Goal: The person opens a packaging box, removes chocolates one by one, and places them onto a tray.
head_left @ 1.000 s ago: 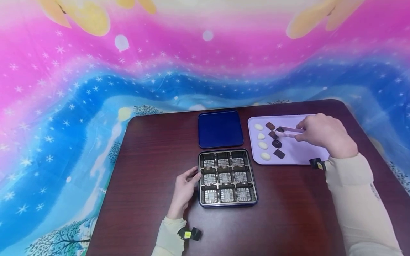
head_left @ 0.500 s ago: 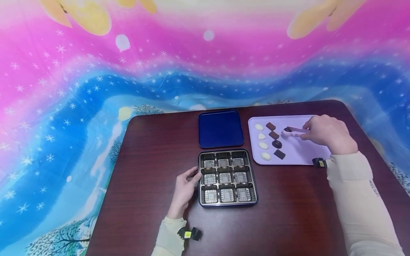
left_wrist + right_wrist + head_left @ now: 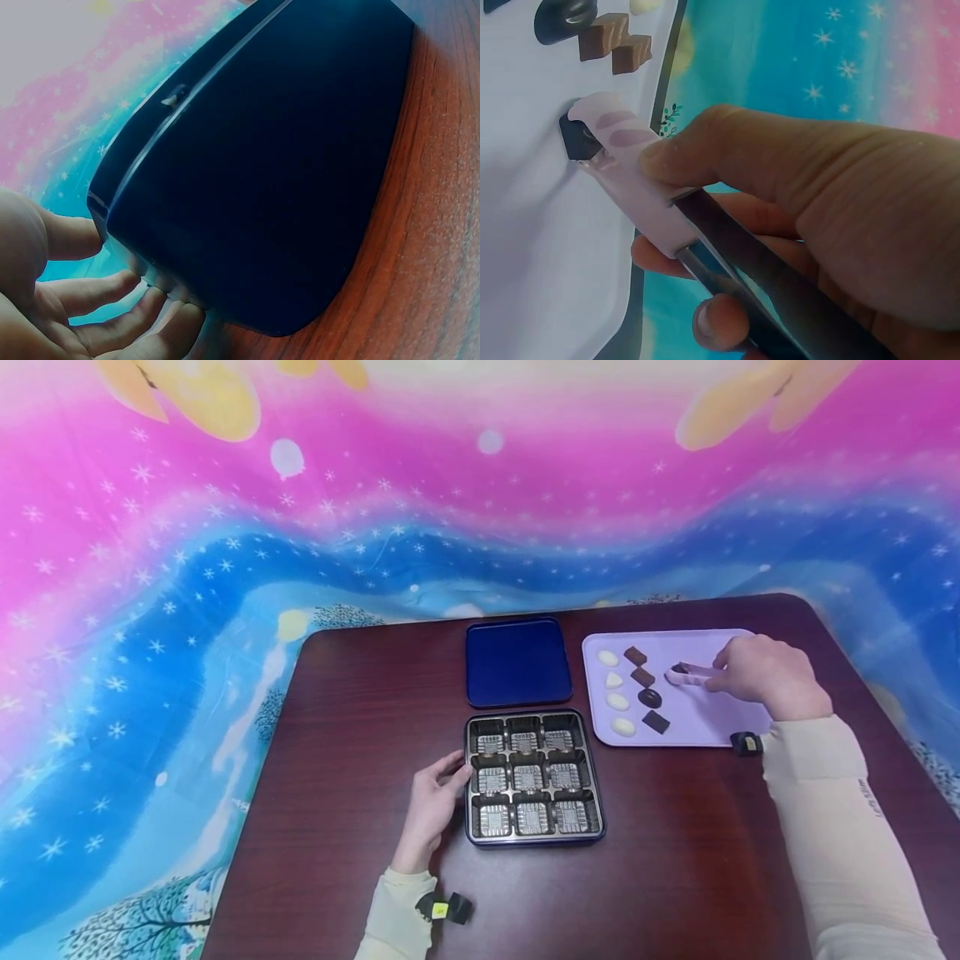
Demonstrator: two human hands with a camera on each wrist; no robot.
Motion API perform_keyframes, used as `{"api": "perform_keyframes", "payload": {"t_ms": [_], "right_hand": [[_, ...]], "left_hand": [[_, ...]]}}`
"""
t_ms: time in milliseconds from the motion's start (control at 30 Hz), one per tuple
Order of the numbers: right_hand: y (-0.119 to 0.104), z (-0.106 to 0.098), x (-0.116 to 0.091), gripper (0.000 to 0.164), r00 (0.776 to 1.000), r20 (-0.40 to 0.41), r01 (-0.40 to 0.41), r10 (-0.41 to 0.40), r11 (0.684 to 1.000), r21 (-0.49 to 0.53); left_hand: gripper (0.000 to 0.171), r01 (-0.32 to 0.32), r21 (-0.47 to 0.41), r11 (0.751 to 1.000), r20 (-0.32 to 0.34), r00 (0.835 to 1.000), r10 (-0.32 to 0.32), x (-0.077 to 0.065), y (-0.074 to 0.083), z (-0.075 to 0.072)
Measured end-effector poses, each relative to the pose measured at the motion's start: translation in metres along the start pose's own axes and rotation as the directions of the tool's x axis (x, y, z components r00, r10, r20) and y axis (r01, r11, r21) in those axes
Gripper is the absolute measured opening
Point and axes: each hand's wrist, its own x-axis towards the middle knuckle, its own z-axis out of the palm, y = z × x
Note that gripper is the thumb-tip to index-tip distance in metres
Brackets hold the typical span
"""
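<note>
My right hand [image 3: 772,675] holds tongs [image 3: 641,172] with pale pink tips and metal arms, thumb along the upper arm. A dark chocolate [image 3: 577,133] is pinched between the tips, over the lilac tray [image 3: 720,722]. Left of it on the tray lie two brown chocolate pieces [image 3: 642,677], a dark oval chocolate [image 3: 650,697] and a dark square chocolate [image 3: 656,721]. My left hand [image 3: 432,803] rests against the left side of a navy tin [image 3: 247,180], thumb at the rim and fingertips on the wall. Inside it sits a divider insert [image 3: 527,774] with several bare compartments.
Several white chocolates [image 3: 617,701] line the left side of the tray. A blue lid [image 3: 517,660] lies behind the tin, on the dark wooden table [image 3: 360,718]. A colourful cloth [image 3: 420,485] hangs behind the table.
My right hand has drawn the tongs rightward, carrying the dark chocolate away from the other pieces. My left hand and the tin have stayed in place.
</note>
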Motion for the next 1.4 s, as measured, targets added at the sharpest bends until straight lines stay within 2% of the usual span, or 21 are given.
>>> {"api": "perform_keyframes", "payload": {"t_ms": [300, 933, 1100, 1400], "right_hand": [[0.003, 0.001, -0.003, 0.058, 0.998, 0.045, -0.046, 0.044, 0.998, 0.051], [0.001, -0.002, -0.015, 0.063, 0.997, -0.006, -0.079, 0.08, 0.994, 0.077], [-0.003, -0.007, -0.022, 0.067, 0.998, -0.04, -0.054, 0.056, 0.997, 0.061], [-0.022, -0.019, -0.042, 0.055, 0.986, -0.154, 0.063, -0.058, 0.998, 0.024]], "left_hand": [[0.044, -0.002, -0.002, 1.0, 0.005, 1.0, 0.002, 0.0, -0.001, 0.0], [0.044, -0.004, 0.0, 1.0, 0.004, 1.0, 0.004, -0.001, 0.001, -0.001], [0.043, -0.004, -0.004, 1.0, 0.003, 1.0, 0.004, 0.0, 0.001, -0.001], [0.044, -0.013, 0.0, 1.0, 0.005, 1.0, 0.013, 0.001, -0.001, -0.001]]}}
